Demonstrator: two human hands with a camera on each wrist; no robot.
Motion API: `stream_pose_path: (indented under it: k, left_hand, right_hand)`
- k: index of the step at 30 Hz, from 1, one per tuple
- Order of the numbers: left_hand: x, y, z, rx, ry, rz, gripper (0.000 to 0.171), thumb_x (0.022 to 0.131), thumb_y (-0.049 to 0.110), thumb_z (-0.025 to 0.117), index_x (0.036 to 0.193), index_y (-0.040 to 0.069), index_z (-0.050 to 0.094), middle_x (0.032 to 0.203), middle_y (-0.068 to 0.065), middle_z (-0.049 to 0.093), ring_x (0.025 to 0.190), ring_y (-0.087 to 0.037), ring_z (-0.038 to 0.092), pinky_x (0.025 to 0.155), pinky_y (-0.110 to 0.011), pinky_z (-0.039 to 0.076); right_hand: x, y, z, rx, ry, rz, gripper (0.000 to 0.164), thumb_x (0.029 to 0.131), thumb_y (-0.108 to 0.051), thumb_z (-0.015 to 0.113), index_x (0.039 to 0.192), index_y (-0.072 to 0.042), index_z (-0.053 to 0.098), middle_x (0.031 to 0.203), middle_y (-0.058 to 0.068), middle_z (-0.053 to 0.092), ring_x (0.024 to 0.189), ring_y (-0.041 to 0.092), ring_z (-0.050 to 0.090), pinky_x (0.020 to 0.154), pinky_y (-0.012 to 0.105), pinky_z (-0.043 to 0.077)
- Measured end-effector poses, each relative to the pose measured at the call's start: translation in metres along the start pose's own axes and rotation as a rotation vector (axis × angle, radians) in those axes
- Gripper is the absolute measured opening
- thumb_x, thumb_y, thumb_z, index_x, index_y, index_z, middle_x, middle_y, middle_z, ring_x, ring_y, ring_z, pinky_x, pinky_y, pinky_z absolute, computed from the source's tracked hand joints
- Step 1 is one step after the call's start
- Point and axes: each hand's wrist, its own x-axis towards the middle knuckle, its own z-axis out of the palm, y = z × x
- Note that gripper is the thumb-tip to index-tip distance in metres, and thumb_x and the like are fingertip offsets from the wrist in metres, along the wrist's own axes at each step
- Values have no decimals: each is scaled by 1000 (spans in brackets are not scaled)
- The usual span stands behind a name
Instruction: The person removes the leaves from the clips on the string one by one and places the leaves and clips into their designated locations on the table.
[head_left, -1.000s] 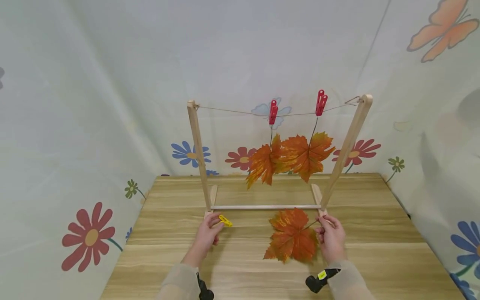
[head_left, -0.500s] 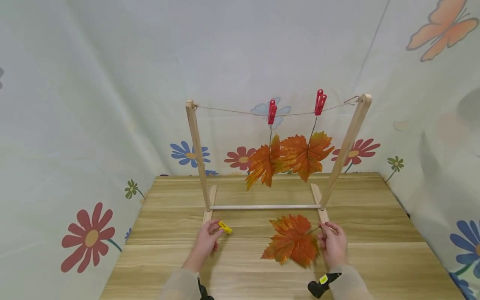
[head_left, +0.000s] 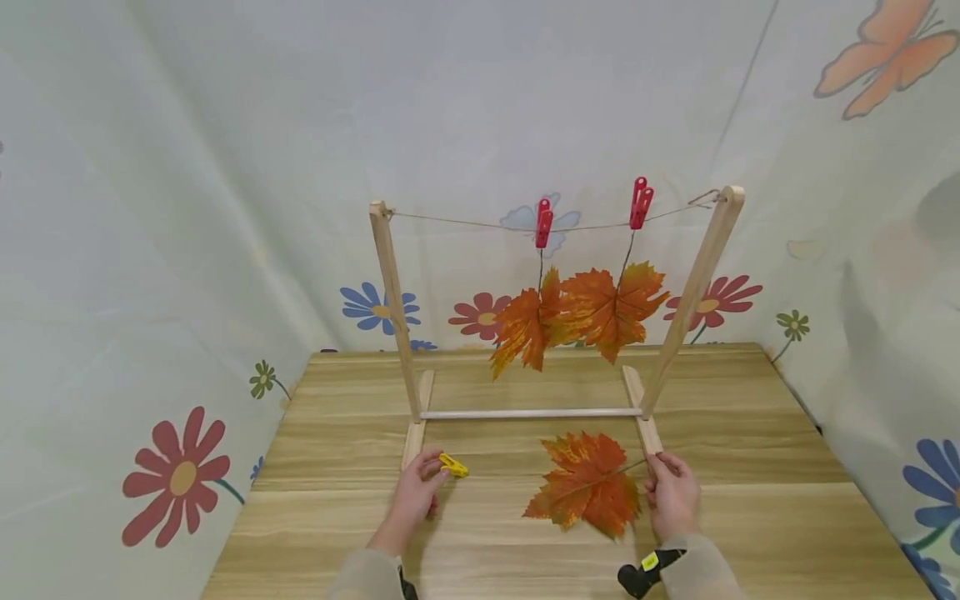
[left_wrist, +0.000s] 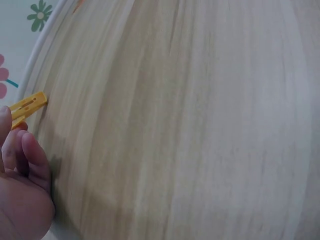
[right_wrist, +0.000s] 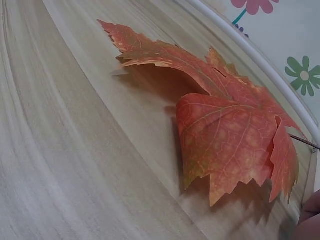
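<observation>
My left hand (head_left: 414, 493) pinches a yellow clothespin (head_left: 453, 465) between thumb and fingers, over the table in front of the frame's left foot. In the left wrist view the clothespin (left_wrist: 31, 105) points away from the thumb. My right hand (head_left: 673, 493) pinches the thin stem of an orange-red artificial maple leaf (head_left: 588, 485) by the frame's right foot. The leaf's blade spreads to the left, low over the table. Seen from the right wrist, the leaf (right_wrist: 225, 135) arches with shadow beneath it, and only a bit of the hand shows at the edge.
A wooden frame (head_left: 395, 312) with a bottom rod (head_left: 532, 414) stands behind the hands. Along its string (head_left: 465, 222), two red clothespins (head_left: 543, 223) hold two orange leaves (head_left: 617, 310) by their stems. A flower-printed cloth wall (head_left: 225, 208) borders the wood-grain table (head_left: 315, 500).
Both hands have drawn back slightly toward the person, the left with the yellow clothespin, the right with the leaf. The right hand has also shifted a little right.
</observation>
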Motion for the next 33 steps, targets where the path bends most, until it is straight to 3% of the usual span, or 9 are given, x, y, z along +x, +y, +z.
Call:
stream_pose_path:
  k: [5, 14, 24, 29, 33]
  left_hand:
    - [0, -3, -1, 8, 19, 9, 41, 89, 5, 62, 128, 0, 49, 115, -21, 60, 40, -10, 37, 36, -23, 37]
    - [-2, -9, -3, 83, 23, 22, 42, 86, 5, 65, 125, 0, 51, 75, -6, 56, 38, -11, 39, 34, -23, 34]
    - [-5, -13, 3, 129, 57, 9, 43, 85, 5, 63, 126, 3, 52, 73, -5, 55, 37, -11, 40, 34, -24, 36]
    - [-5, -11, 5, 191, 93, 0, 41, 86, 6, 63, 125, 3, 52, 75, -4, 54, 40, -10, 42, 35, -24, 36]
    - [-5, -8, 7, 264, 119, 11, 40, 85, 5, 63, 124, 2, 54, 78, -4, 54, 47, -10, 45, 40, -23, 38]
  right_hand:
    - [0, 3, -1, -8, 8, 10, 35, 90, -14, 62, 119, 0, 47, 69, -6, 52, 48, 4, 46, 39, 17, 36]
    - [1, 10, -7, -3, -6, 28, 31, 91, -13, 60, 116, 0, 48, 74, -5, 54, 47, 3, 48, 39, 16, 37]
    - [-6, 13, -9, -19, -48, 24, 36, 92, -16, 59, 120, 3, 49, 76, -13, 63, 50, 3, 53, 40, 16, 36]
    - [-7, 13, -12, -13, -64, 64, 20, 92, -21, 60, 102, -4, 62, 76, -9, 67, 53, 6, 56, 42, 17, 37]
    - [-9, 13, -14, -14, -103, 101, 22, 93, -28, 58, 96, -7, 64, 79, -8, 68, 57, 6, 57, 44, 16, 38]
